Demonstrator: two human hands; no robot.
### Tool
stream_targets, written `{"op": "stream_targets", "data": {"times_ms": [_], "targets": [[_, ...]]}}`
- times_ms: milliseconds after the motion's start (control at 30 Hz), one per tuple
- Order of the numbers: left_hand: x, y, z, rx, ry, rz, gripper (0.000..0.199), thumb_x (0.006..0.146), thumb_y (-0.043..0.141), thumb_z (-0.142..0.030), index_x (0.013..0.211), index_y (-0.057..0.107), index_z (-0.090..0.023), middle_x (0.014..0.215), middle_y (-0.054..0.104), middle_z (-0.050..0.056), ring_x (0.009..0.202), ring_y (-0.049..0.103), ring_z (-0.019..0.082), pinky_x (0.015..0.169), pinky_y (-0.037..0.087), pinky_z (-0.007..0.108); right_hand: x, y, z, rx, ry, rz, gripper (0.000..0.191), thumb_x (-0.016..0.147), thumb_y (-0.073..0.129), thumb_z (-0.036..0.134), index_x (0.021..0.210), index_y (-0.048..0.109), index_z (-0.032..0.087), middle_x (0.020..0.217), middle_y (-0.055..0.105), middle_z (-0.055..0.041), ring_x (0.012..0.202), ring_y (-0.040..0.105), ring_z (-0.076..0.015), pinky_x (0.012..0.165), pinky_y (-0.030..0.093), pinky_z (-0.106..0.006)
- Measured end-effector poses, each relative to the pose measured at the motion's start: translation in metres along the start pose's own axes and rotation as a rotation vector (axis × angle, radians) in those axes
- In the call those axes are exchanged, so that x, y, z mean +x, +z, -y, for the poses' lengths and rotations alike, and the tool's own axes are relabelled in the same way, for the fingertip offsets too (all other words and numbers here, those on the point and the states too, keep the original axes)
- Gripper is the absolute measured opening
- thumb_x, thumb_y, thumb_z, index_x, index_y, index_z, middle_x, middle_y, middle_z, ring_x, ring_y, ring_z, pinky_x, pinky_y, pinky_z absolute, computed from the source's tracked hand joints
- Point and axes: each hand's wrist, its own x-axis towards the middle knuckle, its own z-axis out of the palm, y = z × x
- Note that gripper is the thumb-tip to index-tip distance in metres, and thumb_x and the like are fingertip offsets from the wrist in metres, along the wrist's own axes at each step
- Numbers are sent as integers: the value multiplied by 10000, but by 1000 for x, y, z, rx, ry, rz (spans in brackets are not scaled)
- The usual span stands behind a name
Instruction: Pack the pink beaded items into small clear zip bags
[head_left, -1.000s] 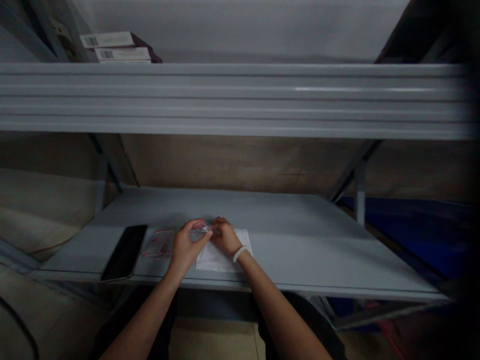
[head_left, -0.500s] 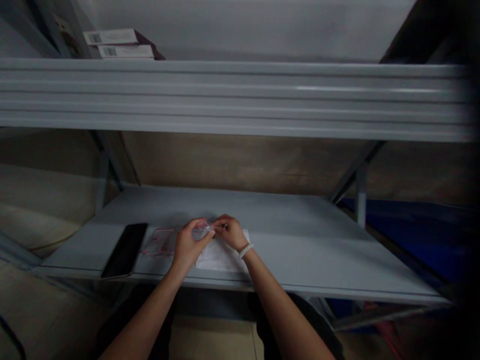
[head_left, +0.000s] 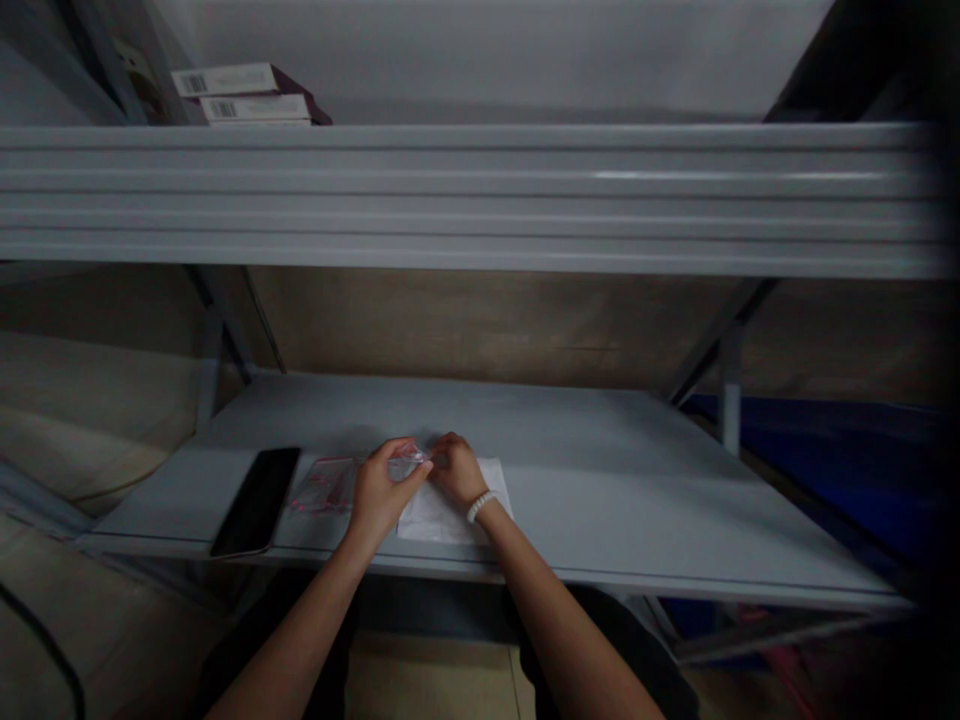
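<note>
My left hand (head_left: 381,488) has its thumb and fingers closed on a small clear plastic bag (head_left: 407,460) with some pink in it. At the bag's right end, my right hand (head_left: 457,472), with a pale beaded bracelet at the wrist, pinches its edge; the fingertips of both hands nearly meet. Beneath the hands a white sheet (head_left: 442,515) lies on the grey shelf (head_left: 600,480). Left of my left hand lie clear bags with red-pink marks (head_left: 326,485). What is inside them is too small to tell.
A black tablet or phone (head_left: 256,502) lies at the shelf's front left edge. Above, a thick grey beam (head_left: 480,200) crosses the view, with flat boxes (head_left: 255,107) stacked behind it. Slanted metal braces stand at both ends, and something blue (head_left: 825,480) is at the right.
My right hand has turned slightly and drawn its fingers in at the bag. The view has shifted a little; the tablet or phone and the sheet lie as before.
</note>
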Motion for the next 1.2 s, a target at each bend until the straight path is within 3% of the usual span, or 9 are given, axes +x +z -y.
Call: {"op": "stream_targets", "data": {"times_ms": [167, 300, 400, 533, 667, 800, 900, 1067, 1200], "targets": [[-1, 1, -1, 18, 14, 6, 327, 687, 693, -313, 978, 631, -177, 936, 691, 56, 900, 636, 203, 829, 477, 318, 5, -22, 11, 517, -92, -76, 92, 764, 623, 227, 774, 702, 180, 834, 647, -45, 801, 585, -154, 738, 455, -273], [-1, 4, 0, 27, 27, 24, 294, 685, 691, -301, 950, 640, -183, 916, 692, 44, 876, 637, 198, 819, 475, 308, 2, -34, 24, 613, -189, 53, 137, 768, 657, 320, 763, 715, 196, 841, 640, -45, 847, 590, -158, 777, 462, -285], [-1, 5, 0, 12, 43, 17, 303, 682, 696, -301, 955, 638, -183, 919, 691, 43, 878, 637, 194, 818, 473, 299, 0, -32, 20, 682, -157, 74, 174, 796, 621, 343, 810, 714, 196, 870, 664, -47, 861, 607, -157, 803, 470, -288], [-1, 3, -1, 16, 18, 17, 327, 694, 692, -313, 991, 634, -188, 940, 689, 48, 908, 635, 197, 834, 469, 301, 1, -22, 0, 466, -26, 5, 126, 785, 603, 223, 821, 707, 164, 832, 689, -61, 770, 618, -160, 738, 480, -282], [-1, 2, 0, 20, -4, 23, 337, 701, 686, -321, 1004, 630, -185, 959, 688, 56, 916, 636, 201, 830, 475, 305, -3, -10, -11, -14, -150, 112, 141, 713, 626, 77, 790, 716, 155, 839, 668, -74, 792, 583, -178, 767, 455, -295], [0, 1, 3, 11, 3, 26, 338, 698, 689, -327, 997, 631, -181, 961, 689, 62, 922, 635, 204, 845, 474, 315, -5, -6, -10, -228, -210, 180, 135, 742, 614, 78, 770, 718, 159, 862, 644, -89, 877, 552, -196, 824, 427, -299], [0, 0, 2, 7, -5, 16, 338, 693, 690, -330, 993, 634, -184, 957, 690, 63, 927, 634, 212, 848, 475, 327, -4, -11, -6, -154, -209, 134, 128, 746, 617, 85, 778, 711, 166, 869, 635, -78, 878, 550, -182, 825, 423, -293], [-1, -1, -1, 2, 3, 15, 338, 696, 683, -308, 1005, 626, -182, 954, 687, 56, 913, 635, 206, 841, 476, 324, 0, -36, 15, 277, -153, -85, 98, 787, 622, 187, 848, 699, 187, 873, 640, -47, 818, 570, -149, 668, 430, -249], [-2, 3, 0, 25, 41, 27, 304, 685, 690, -304, 961, 636, -189, 908, 689, 38, 875, 637, 195, 820, 477, 309, -4, -51, 35, 395, -202, -8, 97, 786, 644, 254, 816, 718, 199, 939, 624, -58, 893, 570, -153, 635, 420, -233]]}}
